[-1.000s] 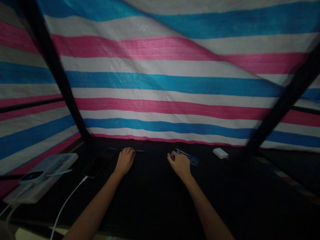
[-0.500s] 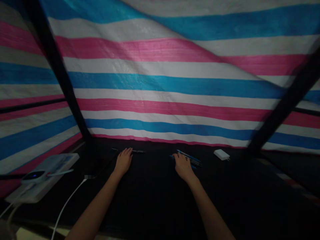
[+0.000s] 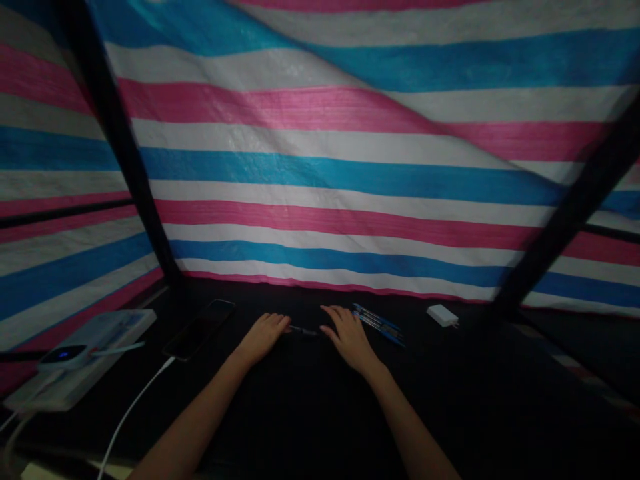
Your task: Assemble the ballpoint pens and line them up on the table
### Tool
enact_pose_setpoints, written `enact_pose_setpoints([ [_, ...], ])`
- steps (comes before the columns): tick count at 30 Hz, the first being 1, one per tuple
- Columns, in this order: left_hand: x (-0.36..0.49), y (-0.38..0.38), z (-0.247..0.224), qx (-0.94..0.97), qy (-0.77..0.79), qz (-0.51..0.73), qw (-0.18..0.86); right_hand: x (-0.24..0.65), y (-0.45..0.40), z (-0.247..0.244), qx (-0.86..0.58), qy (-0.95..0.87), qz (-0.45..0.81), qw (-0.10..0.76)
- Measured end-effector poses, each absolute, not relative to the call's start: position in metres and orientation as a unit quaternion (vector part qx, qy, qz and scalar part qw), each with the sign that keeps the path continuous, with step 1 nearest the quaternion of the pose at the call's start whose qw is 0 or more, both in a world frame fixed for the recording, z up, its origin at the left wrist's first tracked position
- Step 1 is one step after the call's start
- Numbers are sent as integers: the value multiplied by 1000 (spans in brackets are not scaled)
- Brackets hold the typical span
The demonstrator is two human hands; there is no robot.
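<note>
My left hand (image 3: 266, 335) is closed on one end of a dark pen (image 3: 304, 331), which points to the right just above or on the black table. My right hand (image 3: 349, 339) is open, thumb and fingers apart, at the pen's other end; whether it touches the pen I cannot tell. Beside the right hand's fingers several blue and dark pens (image 3: 380, 325) lie side by side, slanting down to the right.
On the left a black phone (image 3: 200, 330) lies with a white cable (image 3: 133, 399) plugged in. Farther left a device with a lit display (image 3: 63, 357) rests on a pale plastic box (image 3: 115, 343). A white charger (image 3: 443, 315) sits right of the pens. Striped sheeting (image 3: 325, 220) hangs behind the black table (image 3: 310, 413).
My left hand has moved right and nearer with the pen. My right hand has come off the other pens and shifted left, fingers spread. The phone shows more clearly.
</note>
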State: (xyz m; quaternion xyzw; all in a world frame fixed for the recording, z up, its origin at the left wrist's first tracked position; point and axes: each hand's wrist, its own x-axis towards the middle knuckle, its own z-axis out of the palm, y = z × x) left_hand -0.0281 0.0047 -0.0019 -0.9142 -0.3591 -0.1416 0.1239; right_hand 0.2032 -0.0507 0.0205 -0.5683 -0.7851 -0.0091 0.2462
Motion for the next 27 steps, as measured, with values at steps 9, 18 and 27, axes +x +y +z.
enact_pose_setpoints([
  [9, -15, -11, 4, -932, -285, -148, 167, 190, -51, 18, -460, -790, 330, 235],
  [18, -14, -11, 5, -930, -323, -141, 105, 183, -57, 24, -538, -815, 79, 201],
  [27, -23, -10, 9, -925, -339, -147, 87, 180, -62, 31, -544, -805, 121, 204],
])
